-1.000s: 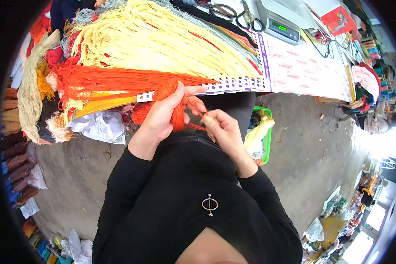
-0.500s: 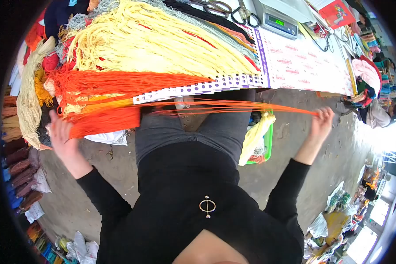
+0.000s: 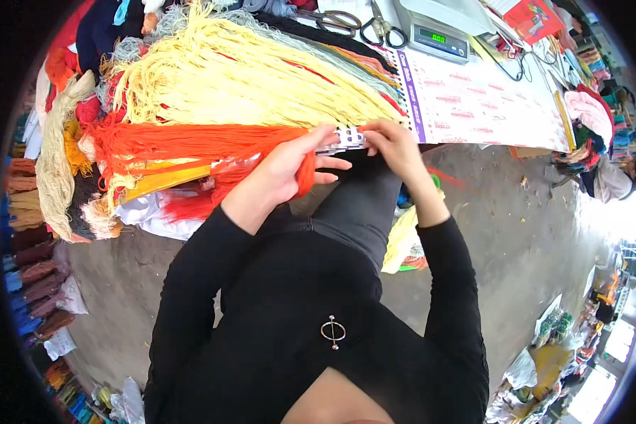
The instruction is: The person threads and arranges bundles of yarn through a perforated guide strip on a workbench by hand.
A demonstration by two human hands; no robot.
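My left hand (image 3: 290, 164) is at the table's front edge with a hank of orange yarn (image 3: 305, 173) draped through it, its thumb by the punched white cards (image 3: 349, 138) and some fingers stretched out. My right hand (image 3: 396, 150) is closed in a pinch at the right end of those cards. A blurred orange strand tail (image 3: 445, 178) trails beyond its wrist. Where the strands pass between the two hands is partly hidden by the fingers. More orange yarn (image 3: 191, 145) lies along the cards to the left, below a wide spread of pale yellow yarn (image 3: 226, 81).
Scissors (image 3: 383, 28) and a digital scale (image 3: 434, 32) stand at the back of the table. A printed white sheet (image 3: 480, 106) covers its right side. Below the edge is a basket with pale yellow yarn (image 3: 401, 244). Yarn bundles (image 3: 39, 272) are stacked at far left.
Both hands have come inward from wide apart to meet at the cards. The orange strands stretched between them are no longer taut, and the orange hank has swung in with my left hand.
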